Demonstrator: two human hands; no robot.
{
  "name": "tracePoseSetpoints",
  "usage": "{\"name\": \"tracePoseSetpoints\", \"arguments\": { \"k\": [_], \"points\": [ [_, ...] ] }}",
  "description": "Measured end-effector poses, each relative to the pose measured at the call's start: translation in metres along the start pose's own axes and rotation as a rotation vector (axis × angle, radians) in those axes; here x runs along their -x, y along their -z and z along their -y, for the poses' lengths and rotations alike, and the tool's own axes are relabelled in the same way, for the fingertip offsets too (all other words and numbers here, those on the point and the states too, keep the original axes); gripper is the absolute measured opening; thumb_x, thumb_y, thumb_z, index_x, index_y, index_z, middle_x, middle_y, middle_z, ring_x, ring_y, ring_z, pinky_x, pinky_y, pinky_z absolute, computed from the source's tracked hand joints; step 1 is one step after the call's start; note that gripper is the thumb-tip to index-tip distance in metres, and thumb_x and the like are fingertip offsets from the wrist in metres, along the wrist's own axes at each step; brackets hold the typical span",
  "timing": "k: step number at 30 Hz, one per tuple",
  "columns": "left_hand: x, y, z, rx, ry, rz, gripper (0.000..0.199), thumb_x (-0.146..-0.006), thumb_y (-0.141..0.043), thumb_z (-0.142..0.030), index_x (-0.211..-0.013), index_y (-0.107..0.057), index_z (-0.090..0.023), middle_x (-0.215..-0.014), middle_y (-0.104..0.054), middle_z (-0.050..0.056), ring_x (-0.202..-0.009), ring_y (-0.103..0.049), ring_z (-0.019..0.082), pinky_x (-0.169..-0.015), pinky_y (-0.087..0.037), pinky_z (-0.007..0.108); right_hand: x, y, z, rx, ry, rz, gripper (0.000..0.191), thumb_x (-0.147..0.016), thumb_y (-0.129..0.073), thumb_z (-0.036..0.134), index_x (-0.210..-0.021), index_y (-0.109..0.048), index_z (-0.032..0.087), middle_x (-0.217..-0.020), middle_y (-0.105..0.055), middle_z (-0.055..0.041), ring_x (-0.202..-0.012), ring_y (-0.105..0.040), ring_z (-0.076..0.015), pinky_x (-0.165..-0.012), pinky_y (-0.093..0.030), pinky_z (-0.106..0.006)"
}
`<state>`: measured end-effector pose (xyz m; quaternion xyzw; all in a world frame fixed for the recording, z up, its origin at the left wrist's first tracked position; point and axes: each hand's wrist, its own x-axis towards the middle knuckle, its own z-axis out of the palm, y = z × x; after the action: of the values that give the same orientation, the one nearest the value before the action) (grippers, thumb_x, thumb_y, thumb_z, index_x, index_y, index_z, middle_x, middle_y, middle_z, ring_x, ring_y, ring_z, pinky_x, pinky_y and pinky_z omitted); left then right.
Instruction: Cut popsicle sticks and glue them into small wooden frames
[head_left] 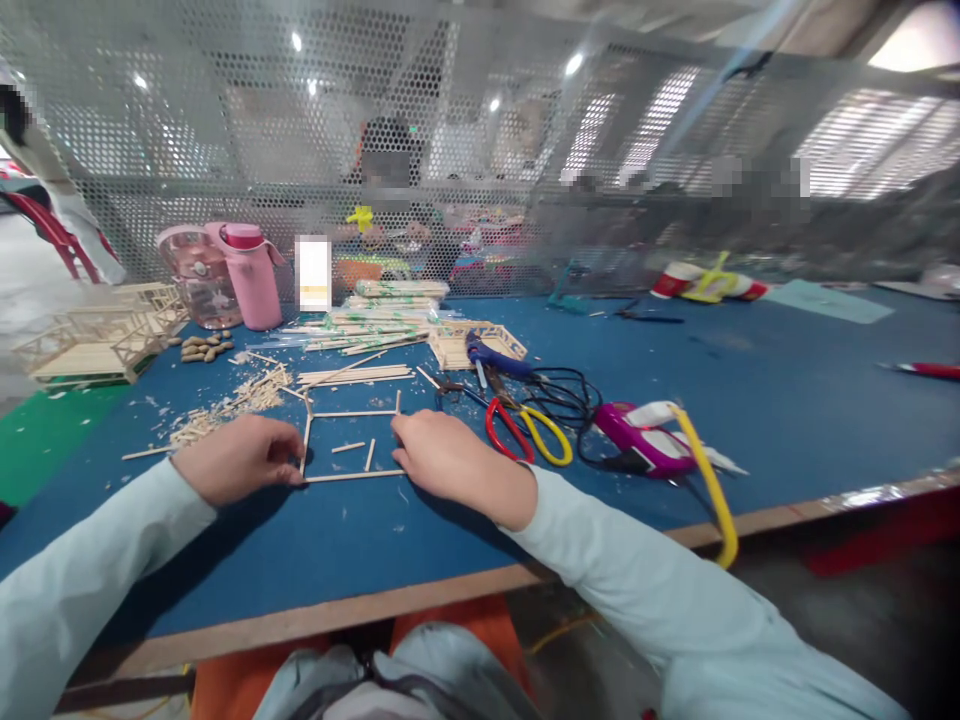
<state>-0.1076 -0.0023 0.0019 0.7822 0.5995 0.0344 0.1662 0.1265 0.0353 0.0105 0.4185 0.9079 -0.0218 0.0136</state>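
Two hands work at the near side of the bench [637,360]. The left hand [236,460] is at the left side of a stick frame [356,413], fingers curled and thumb by the near left corner; the right hand [454,460] covers its right side. Whether either grip is clenched or only rests there, I cannot tell.

The frame lies flat, lower left of centre in the frame. Three sides show: near, left and far. Its longer axis appears to run left to right, the near side rising slightly to the right. One short piece sticks up at each far corner. Inside lie two loose short sticks [349,447], one nearly crosswise, the other pointing away.

To the right are one pair of scissors [510,430] with a red and a yellow handle loop, and one purple-and-white tool [649,440] with a yellow strap [709,490]. Further left are a heap of cut stick pieces [259,390] and a row of long sticks [360,375].

Beyond them, one blue glue gun [499,358] lies against a small stick model [450,345]. Wrapped stick bundles [390,310] lie behind. Upper left are peanuts [202,348], one pink bottle [253,280], one clear jug [210,290] and stick structures [97,345]. At the back stands a perforated screen [300,130], with a person [390,160] behind it.
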Motion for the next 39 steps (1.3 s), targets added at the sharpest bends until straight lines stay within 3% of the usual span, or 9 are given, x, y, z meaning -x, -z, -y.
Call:
{"name": "tracePoseSetpoints", "arguments": {
  "k": [2, 5, 10, 16, 24, 28, 30, 35, 39],
  "points": [
    [0.001, -0.01, 0.006, 0.081, -0.047, 0.01, 0.023, -0.071, -0.059, -0.035, -0.083, -0.064, -0.017, -0.063, -0.061, -0.001, -0.057, -0.054, 0.013, -0.054, -0.037, 0.021, 0.006, -0.002, 0.003, 0.023, -0.068, 0.031, 0.017, -0.08, -0.051, 0.024, -0.088, -0.059, 0.011, -0.085, -0.066, -0.0156, -0.076, -0.063, -0.0258, -0.057, -0.038, -0.029],
    [-0.001, -0.023, 0.01, 0.142, -0.106, -0.047, 0.023, -0.073, -0.058, -0.033, -0.087, -0.065, -0.016, -0.068, -0.063, 0.001, -0.06, -0.056, 0.013, -0.058, -0.04, 0.021, 0.014, -0.006, -0.002, -0.075, 0.026, 0.039, 0.019, -0.078, -0.057, 0.029, -0.091, -0.055, 0.015, -0.088, -0.064, -0.0104, -0.078, -0.061, -0.0223, -0.059, -0.037, -0.027],
    [-0.003, -0.032, 0.006, 0.173, -0.199, -0.102, 0.018, -0.077, -0.056, -0.032, -0.075, -0.066, -0.018, -0.073, -0.066, 0.003, -0.067, -0.059, 0.013, -0.063, -0.041, 0.021, 0.008, -0.014, -0.02, -0.181, 0.145, 0.037, 0.009, -0.082, -0.052, 0.018, -0.074, -0.055, 0.015, -0.08, -0.06, -0.0049, -0.075, -0.054, -0.0144, -0.064, -0.035, -0.023],
    [-0.003, -0.037, -0.002, 0.186, -0.227, -0.133, 0.017, -0.079, -0.055, -0.03, -0.073, -0.066, -0.018, -0.072, -0.065, 0.002, -0.067, -0.058, 0.012, -0.063, -0.041, 0.02, 0.002, -0.014, -0.031, -0.18, 0.163, 0.022, 0.011, -0.081, -0.052, 0.015, -0.074, -0.06, 0.014, -0.077, -0.06, -0.0048, -0.074, -0.053, -0.0142, -0.067, -0.035, -0.024],
    [-0.002, -0.036, -0.003, 0.22, -0.211, -0.175, 0.02, -0.076, -0.057, -0.037, -0.079, -0.066, -0.019, -0.071, -0.065, 0.002, -0.063, -0.057, 0.012, -0.059, -0.042, 0.02, -0.023, -0.001, -0.002, -0.054, 0.254, -0.061, 0.017, -0.083, -0.05, 0.025, -0.088, -0.065, 0.019, -0.089, -0.062, -0.0055, -0.08, -0.057, -0.0159, -0.064, -0.036, -0.025],
    [-0.002, -0.03, 0.002, 0.264, -0.12, -0.253, 0.032, -0.082, -0.042, -0.039, -0.079, -0.066, -0.018, -0.073, -0.068, 0.003, -0.066, -0.059, 0.014, -0.065, -0.044, 0.022, -0.043, -0.008, 0.011, 0.066, 0.274, 0.008, 0.014, -0.08, -0.052, 0.02, -0.084, -0.066, 0.019, -0.086, -0.064, -0.0054, -0.08, -0.058, -0.0174, -0.059, -0.035, -0.024],
    [-0.002, -0.029, 0.005, 0.254, -0.057, -0.306, 0.035, -0.083, -0.038, -0.038, -0.082, -0.067, -0.018, -0.076, -0.069, 0.004, -0.068, -0.059, 0.015, -0.068, -0.045, 0.024, -0.045, -0.012, 0.014, 0.108, 0.295, -0.019, 0.015, -0.081, -0.05, 0.016, -0.081, -0.064, 0.018, -0.086, -0.064, -0.006, -0.081, -0.057, -0.0178, -0.059, -0.035, -0.024],
    [-0.003, -0.03, 0.003, 0.284, -0.092, -0.3, 0.034, -0.078, -0.045, -0.038, -0.092, -0.068, -0.018, -0.087, -0.07, 0.005, -0.077, -0.061, 0.017, -0.073, -0.045, 0.026, -0.041, -0.018, 0.017, 0.085, 0.476, -0.148, 0.019, -0.089, -0.039, 0.014, -0.089, -0.058, 0.013, -0.082, -0.063, -0.0077, -0.078, -0.056, -0.0168, -0.067, -0.038, -0.027],
    [-0.001, -0.031, -0.004, 0.34, -0.146, -0.252, 0.027, -0.077, -0.05, -0.035, -0.084, -0.07, -0.018, -0.078, -0.07, 0.004, -0.068, -0.06, 0.016, -0.066, -0.044, 0.023, -0.039, -0.022, 0.021, -0.025, 0.66, -0.238, 0.015, -0.088, -0.042, 0.013, -0.091, -0.056, 0.01, -0.082, -0.061, -0.0094, -0.082, -0.053, -0.017, -0.072, -0.038, -0.027]
  ]
}}
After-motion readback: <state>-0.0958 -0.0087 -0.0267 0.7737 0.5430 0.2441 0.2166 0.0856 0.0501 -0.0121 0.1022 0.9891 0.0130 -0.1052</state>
